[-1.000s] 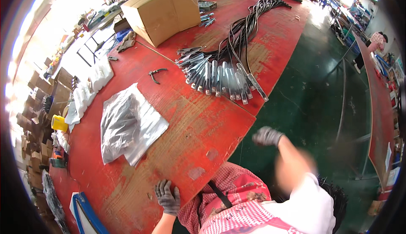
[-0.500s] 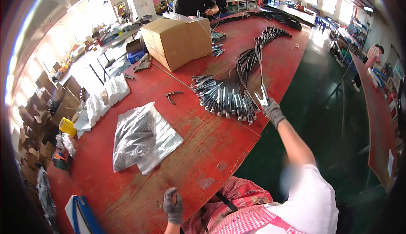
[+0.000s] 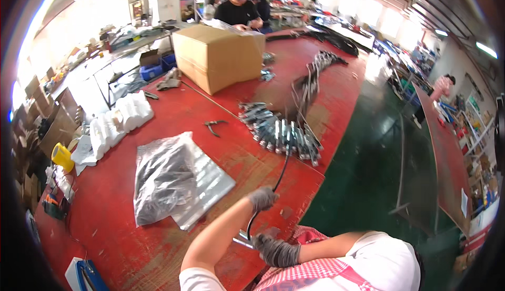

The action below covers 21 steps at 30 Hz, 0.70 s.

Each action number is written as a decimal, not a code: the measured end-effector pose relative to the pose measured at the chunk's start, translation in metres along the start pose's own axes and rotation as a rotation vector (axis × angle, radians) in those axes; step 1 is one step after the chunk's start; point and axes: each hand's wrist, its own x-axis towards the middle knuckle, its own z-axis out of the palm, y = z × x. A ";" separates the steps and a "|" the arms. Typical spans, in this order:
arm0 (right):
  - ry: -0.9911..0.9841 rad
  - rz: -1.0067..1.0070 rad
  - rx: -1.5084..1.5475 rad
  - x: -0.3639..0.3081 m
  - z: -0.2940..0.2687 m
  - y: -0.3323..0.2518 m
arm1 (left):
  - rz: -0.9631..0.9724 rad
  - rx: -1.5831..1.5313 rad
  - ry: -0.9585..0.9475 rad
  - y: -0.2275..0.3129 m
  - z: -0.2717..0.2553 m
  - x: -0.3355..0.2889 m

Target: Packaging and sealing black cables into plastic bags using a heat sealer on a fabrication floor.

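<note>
My left hand [image 3: 263, 199], in a grey glove, is closed around a black cable [image 3: 282, 175] above the table's front part. The cable runs from the pile of metal-ended cables [image 3: 281, 133] down past my left hand to my right. Close to the front edge my gloved right hand [image 3: 276, 250] is closed on the cable's near end. A shiny metal end piece [image 3: 242, 239] shows beside its fingers, partly hidden. Left of my hands lies a clear plastic bag [image 3: 165, 178] with dark contents, over flat silvery plastic sheeting [image 3: 210, 196].
Pliers [image 3: 214, 128] lie beyond the bag. A large cardboard box [image 3: 215, 57] stands farther back on the red table [image 3: 121, 243], with a person [image 3: 239, 9] behind it. White wrapped bundles [image 3: 118, 117] line the left edge. A blue-and-white object [image 3: 87, 275] sits at lower left.
My right hand has come back from the cable pile to the front edge, bringing a metal-ended cable. My left hand has moved forward and right and taken hold of the cable.
</note>
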 end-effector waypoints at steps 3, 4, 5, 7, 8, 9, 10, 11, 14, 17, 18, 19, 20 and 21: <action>-0.159 -0.140 1.013 0.007 -0.048 0.056 | -0.060 -0.766 0.026 -0.008 -0.002 -0.082; -0.386 -0.165 1.020 0.026 -0.087 0.088 | -0.040 -0.850 0.056 -0.008 -0.008 -0.118; -0.010 -0.174 0.809 0.048 -0.083 0.101 | -0.029 -0.943 0.086 -0.014 -0.011 -0.151; 0.569 -0.115 0.489 0.071 -0.105 0.132 | 0.005 -1.065 0.102 -0.018 -0.009 -0.208; 0.464 -0.183 0.531 0.079 -0.085 0.144 | 0.024 -1.081 0.109 -0.018 -0.012 -0.236; 0.360 -0.242 0.558 0.088 -0.049 0.163 | 0.048 -1.104 0.128 -0.022 -0.012 -0.262; -0.012 -0.159 0.587 0.094 -0.013 0.185 | 0.075 -1.113 0.148 -0.033 -0.014 -0.289; 0.138 -0.193 0.498 0.095 0.000 0.214 | 0.241 -1.341 0.187 -0.059 -0.014 -0.326; 0.146 0.178 0.234 0.084 0.040 0.294 | 0.501 -1.543 0.953 -0.124 -0.004 -0.423; -0.109 0.249 0.439 0.071 0.028 0.299 | 0.637 -1.464 0.921 -0.098 -0.018 -0.457; -0.153 0.082 0.515 0.076 0.005 0.275 | 0.534 -1.360 0.992 -0.082 -0.021 -0.444; -0.177 -0.133 0.527 0.078 -0.017 0.244 | 0.426 -1.256 1.053 -0.062 -0.022 -0.424; -0.112 -0.350 0.247 0.076 -0.048 0.212 | 0.440 -1.160 0.982 -0.055 -0.022 -0.401; 0.202 -0.472 0.342 0.067 -0.056 0.193 | 0.262 -1.036 1.011 -0.023 -0.028 -0.362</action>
